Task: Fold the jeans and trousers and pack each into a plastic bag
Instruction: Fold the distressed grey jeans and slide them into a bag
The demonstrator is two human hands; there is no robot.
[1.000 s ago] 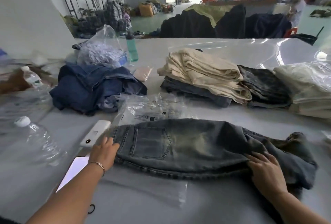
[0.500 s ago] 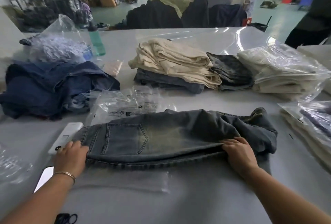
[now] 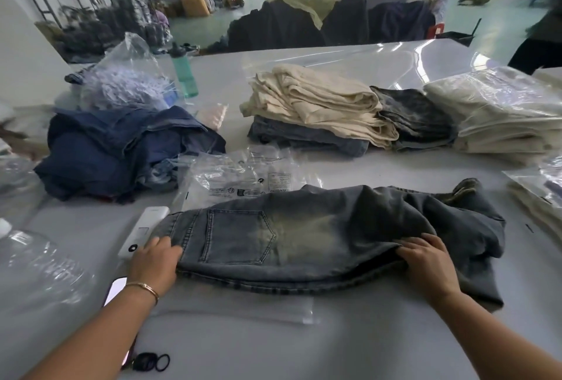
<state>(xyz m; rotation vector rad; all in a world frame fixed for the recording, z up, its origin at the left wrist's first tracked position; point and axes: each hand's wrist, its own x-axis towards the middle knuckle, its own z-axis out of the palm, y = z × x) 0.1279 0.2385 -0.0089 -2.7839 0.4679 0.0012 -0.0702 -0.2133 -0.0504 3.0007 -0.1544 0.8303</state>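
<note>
Faded grey-blue jeans [image 3: 304, 233] lie folded lengthwise across the white table [image 3: 365, 349], back pocket up, waistband to the left. My left hand [image 3: 156, 261] grips the waistband end. My right hand [image 3: 425, 261] holds the fold of the legs at the right. A flat clear plastic bag [image 3: 273, 309] lies under the jeans' near edge. More empty bags [image 3: 243, 176] lie just behind the jeans.
A dark blue denim heap [image 3: 121, 151] sits at the left. Behind are folded cream trousers [image 3: 319, 103] on jeans, dark folded jeans [image 3: 416, 118], and bagged cream trousers [image 3: 501, 112]. A white device [image 3: 143, 230], phone [image 3: 115, 288], water bottle [image 3: 36, 267] and hair ties [image 3: 152, 361] lie near left.
The view has shifted a little; my hands stay on the jeans' two ends, with my right hand's fingers tucked further into the leg fold.
</note>
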